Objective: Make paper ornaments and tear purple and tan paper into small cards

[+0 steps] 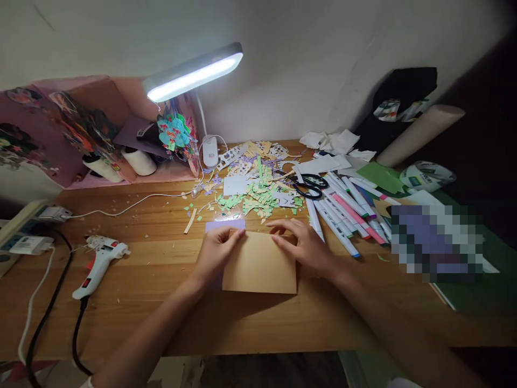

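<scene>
A tan sheet of paper (259, 264) is held near the front middle of the table, its near edge slightly raised with a shadow below. My left hand (218, 252) pinches its far left corner between thumb and fingers. At the far right corner, my right hand (304, 245) grips the same sheet, thumb on top and fingers curled round the edge. Under the tan sheet and my left hand lies a purple sheet of paper (225, 224), only partly showing.
Green, tan and white paper scraps (262, 188) are heaped beyond my hands. Black-handled scissors (309, 186) and several markers (347, 210) lie to the right. A glue gun (99, 264) rests at left, near cables. A lit lamp (196, 73) hangs over the table (161, 312).
</scene>
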Available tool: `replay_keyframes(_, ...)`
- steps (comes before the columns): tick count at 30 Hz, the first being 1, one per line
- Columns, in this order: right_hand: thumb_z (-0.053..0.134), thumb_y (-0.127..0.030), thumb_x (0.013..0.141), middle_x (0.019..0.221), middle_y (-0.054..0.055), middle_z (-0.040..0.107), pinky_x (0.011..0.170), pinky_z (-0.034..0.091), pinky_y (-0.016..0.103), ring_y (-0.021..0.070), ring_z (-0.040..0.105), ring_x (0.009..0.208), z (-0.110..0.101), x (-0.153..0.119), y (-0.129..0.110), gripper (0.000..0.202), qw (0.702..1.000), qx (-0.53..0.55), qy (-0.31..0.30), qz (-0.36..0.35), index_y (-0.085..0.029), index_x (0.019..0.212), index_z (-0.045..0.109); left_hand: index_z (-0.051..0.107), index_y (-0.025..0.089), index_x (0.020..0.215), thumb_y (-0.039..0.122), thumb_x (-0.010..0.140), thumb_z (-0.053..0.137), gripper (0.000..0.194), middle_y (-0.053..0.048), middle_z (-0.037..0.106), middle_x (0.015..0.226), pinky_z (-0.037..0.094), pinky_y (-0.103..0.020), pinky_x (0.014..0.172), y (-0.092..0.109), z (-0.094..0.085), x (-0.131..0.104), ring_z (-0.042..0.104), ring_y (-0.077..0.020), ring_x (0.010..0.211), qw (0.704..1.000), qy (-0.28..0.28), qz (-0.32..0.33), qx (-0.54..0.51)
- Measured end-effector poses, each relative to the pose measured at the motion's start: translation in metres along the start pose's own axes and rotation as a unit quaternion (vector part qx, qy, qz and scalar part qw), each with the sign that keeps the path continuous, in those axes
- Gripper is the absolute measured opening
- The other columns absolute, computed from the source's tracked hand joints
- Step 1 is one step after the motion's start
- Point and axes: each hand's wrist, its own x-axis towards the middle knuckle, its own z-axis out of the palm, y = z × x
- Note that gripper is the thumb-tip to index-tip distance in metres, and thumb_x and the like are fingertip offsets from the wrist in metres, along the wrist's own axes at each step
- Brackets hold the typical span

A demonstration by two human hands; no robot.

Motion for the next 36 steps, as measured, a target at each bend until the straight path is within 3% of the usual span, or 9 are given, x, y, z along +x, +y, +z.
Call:
replay_keyframes(3, 0.054, -0.024, 0.084, 0.085, 0.004, 0.064, 0.077, 0.043, 0.032, 0.0181, 0.057, 0.083, 0.006, -0.003, -0.010, 0.012, 0.998, -0.023, 0.014, -0.053, -0.021, 0.091, 0.063, 0.068, 0.016, 0.077, 0.039, 0.084, 0.049, 0.031, -0.002, 0.067, 0.070, 0.041, -0.020, 0.054, -0.002, 0.010, -0.011, 0.057, -0.0125, 0.061, 0.994, -0.001, 0.091, 0.063)
replay_keyframes(7, 0.056, -0.026, 0.084, 0.076, 0.003, 0.062, 0.068, 0.045, 0.028, 0.0160, 0.057, 0.074, 0.011, -0.008, -0.019, 0.009, 0.999, 0.020, 0.013, -0.043, -0.019, 0.084, 0.062, 0.069, 0.019, 0.088, 0.029, 0.088, 0.046, 0.026, -0.002, 0.071, 0.072, 0.043, -0.019, 0.056, -0.005, 0.018, -0.020, 0.060, -0.0103, 0.057, 0.963, -0.001, 0.214, 0.164)
replay_keyframes(13, 0.056, -0.030, 0.084, 0.073, 0.000, 0.061, 0.061, 0.044, 0.022, 0.0132, 0.056, 0.070, 0.009, -0.009, -0.024, 0.013, 0.996, 0.087, -0.023, 0.013, -0.018, 0.080, 0.061, 0.069, 0.019, 0.086, 0.025, 0.088, 0.046, 0.024, -0.002, 0.072, 0.072, 0.045, -0.018, 0.059, -0.008, 0.016, -0.020, 0.064, -0.0103, 0.059, 0.933, 0.021, 0.283, 0.220)
replay_keyframes(26, 0.058, -0.029, 0.080, 0.073, 0.002, 0.063, 0.059, 0.043, 0.023, 0.0144, 0.057, 0.070, 0.002, -0.003, -0.020, 0.015, 0.992, 0.100, -0.051, 0.066, -0.017, 0.073, 0.060, 0.069, 0.019, 0.080, 0.028, 0.086, 0.049, 0.023, -0.002, 0.072, 0.073, 0.043, -0.020, 0.058, -0.003, 0.002, -0.014, 0.063, -0.0119, 0.061, 0.959, 0.034, 0.216, 0.179)
replay_keyframes(36, 0.061, -0.031, 0.075, 0.073, 0.003, 0.065, 0.064, 0.046, 0.027, 0.0146, 0.060, 0.069, -0.010, 0.006, 0.011, 0.016, 0.975, 0.152, -0.094, 0.134, -0.015, 0.073, 0.062, 0.067, 0.016, 0.069, 0.043, 0.077, 0.057, 0.030, -0.001, 0.065, 0.068, 0.039, -0.020, 0.050, -0.005, -0.030, 0.004, 0.056, -0.0141, 0.062, 0.996, 0.082, 0.022, 0.036)
